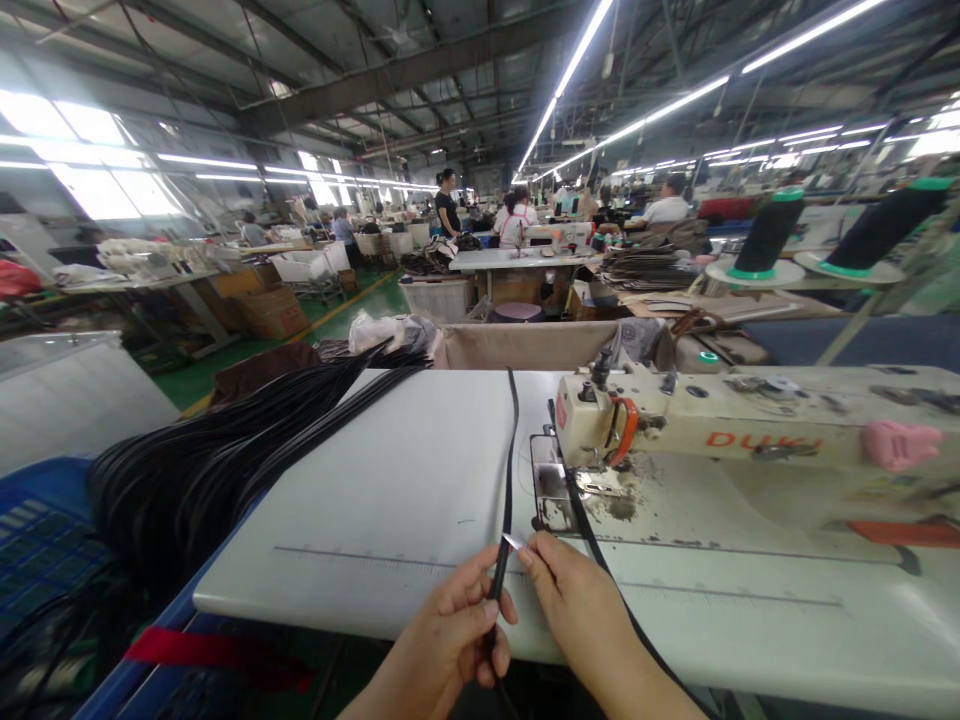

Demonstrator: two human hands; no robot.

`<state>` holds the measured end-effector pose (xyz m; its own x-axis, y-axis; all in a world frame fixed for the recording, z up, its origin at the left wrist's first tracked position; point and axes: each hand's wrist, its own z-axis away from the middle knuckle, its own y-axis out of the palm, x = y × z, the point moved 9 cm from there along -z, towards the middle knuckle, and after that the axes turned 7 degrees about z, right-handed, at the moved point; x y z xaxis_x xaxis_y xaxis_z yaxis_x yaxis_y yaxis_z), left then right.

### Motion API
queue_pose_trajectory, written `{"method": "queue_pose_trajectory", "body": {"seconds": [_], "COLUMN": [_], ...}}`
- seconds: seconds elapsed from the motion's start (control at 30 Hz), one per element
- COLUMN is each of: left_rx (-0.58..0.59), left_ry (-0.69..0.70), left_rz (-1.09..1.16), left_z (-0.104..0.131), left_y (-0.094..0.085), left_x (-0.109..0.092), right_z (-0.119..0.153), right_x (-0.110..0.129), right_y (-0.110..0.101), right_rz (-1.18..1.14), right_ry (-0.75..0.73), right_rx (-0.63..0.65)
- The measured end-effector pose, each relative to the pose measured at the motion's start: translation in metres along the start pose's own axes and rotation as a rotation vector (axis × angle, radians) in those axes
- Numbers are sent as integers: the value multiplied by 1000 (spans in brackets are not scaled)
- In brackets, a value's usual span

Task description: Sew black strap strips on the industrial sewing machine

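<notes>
Near the table's front edge, my left hand (457, 630) is closed on a narrow black strip (511, 450), which runs away over the white table (390, 480). Close beside it on the right, my right hand (574, 600) pinches a small pointed metal tool (514, 541), its tip at the strip. The tool's handle is hidden in the fingers. A second black strip (592, 540) passes by the needle area of the sewing machine (690, 410) and runs down behind my right wrist.
A large bundle of black strips (217, 460) hangs over the table's left side, above a blue basket (45, 530). Black thread cones (766, 235) stand at the back right. A fabric-lined bin (517, 347) sits behind the table. Several people work farther off.
</notes>
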<state>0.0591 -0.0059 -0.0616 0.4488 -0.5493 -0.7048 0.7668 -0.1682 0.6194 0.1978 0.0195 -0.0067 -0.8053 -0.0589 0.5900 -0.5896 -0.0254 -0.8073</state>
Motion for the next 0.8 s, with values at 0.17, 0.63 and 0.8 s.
{"method": "queue_pose_trajectory", "body": {"seconds": [0.17,0.63,0.8], "left_rx": [5,38,142], "left_ry": [-7,15,-13], "left_rz": [-40,54,-289], "left_z": [2,3,12], "left_y": [4,11,-8], "left_x": [-9,-14,7], "right_z": [1,14,6], "right_x": [-8,25,22], "right_y": [-7,39,36], "right_rz": [-225,-709,-599], "right_ry": [57,-33,-26], "right_rx": [-22,284,272]}}
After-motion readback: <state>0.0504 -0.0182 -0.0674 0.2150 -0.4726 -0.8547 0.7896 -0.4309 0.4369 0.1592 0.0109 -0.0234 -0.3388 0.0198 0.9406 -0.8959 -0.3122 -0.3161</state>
